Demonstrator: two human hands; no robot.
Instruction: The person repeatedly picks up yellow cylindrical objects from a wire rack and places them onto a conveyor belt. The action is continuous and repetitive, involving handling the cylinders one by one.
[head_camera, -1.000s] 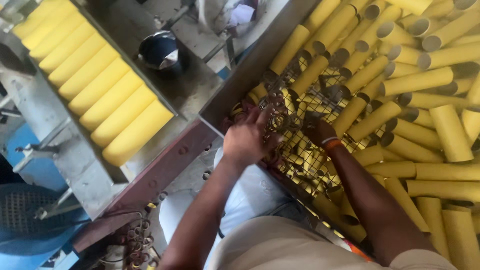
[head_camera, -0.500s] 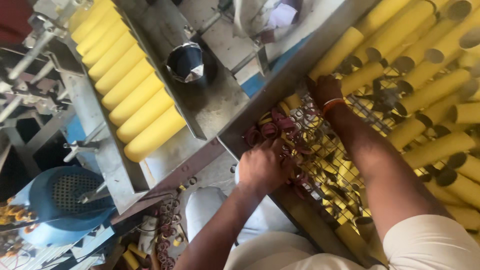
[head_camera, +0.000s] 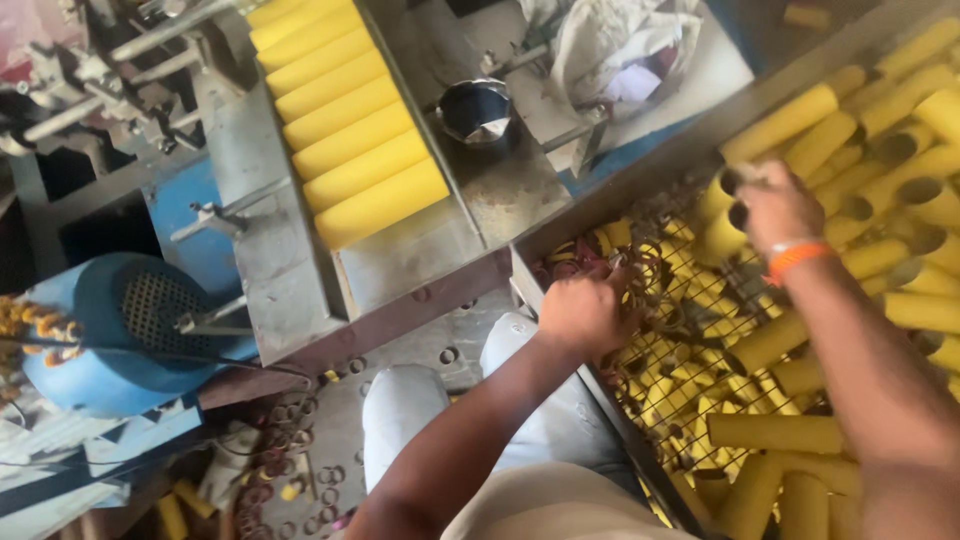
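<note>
My left hand (head_camera: 588, 312) is closed around a bundle of dark wire rings (head_camera: 640, 275) at the near edge of a wire mesh bin (head_camera: 700, 390). My right hand (head_camera: 775, 205), with an orange band on its wrist, grips the end of a yellow cardboard tube (head_camera: 722, 235) in the pile of yellow tubes (head_camera: 880, 130) that fills the bin. More yellow tubes (head_camera: 775, 432) lie on the mesh near my right forearm.
A row of yellow tubes (head_camera: 345, 130) lies side by side on a grey metal machine bed (head_camera: 400, 260) at the left. A steel bowl (head_camera: 475, 108) and a crumpled bag (head_camera: 620, 50) sit behind it. A blue motor (head_camera: 130, 330) stands at the far left; rings litter the floor.
The view has swung left. My right hand has reached farther up into the tube pile and taken a tube end. My left hand stays on the rings at the bin's edge.
</note>
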